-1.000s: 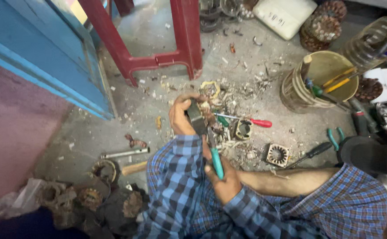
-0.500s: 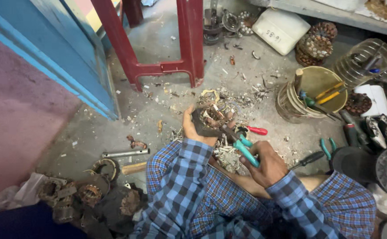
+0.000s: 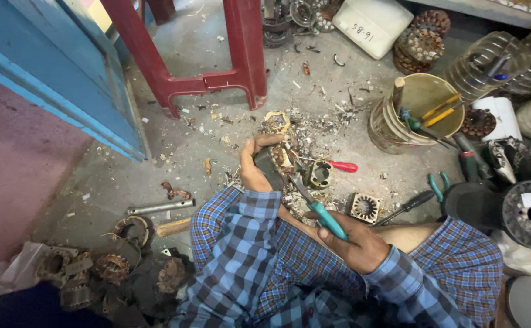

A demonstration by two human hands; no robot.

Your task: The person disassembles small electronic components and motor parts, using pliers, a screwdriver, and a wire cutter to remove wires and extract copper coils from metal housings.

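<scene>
My left hand [image 3: 254,172] gripped the motor stator [image 3: 275,163] at centre frame (copper windings showing). My right hand [image 3: 357,244], at five o'clock, clasped teal-handled pliers [image 3: 320,214], tip against the stator above the littered floor [image 3: 217,130].

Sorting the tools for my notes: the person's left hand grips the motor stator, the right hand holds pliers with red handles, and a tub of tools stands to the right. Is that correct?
Not quite. In the head view the pliers in the right hand have teal handles; the red handle belongs to a screwdriver lying on the floor. The left hand does grip the motor stator, and the tub of tools stands to the right.
</scene>
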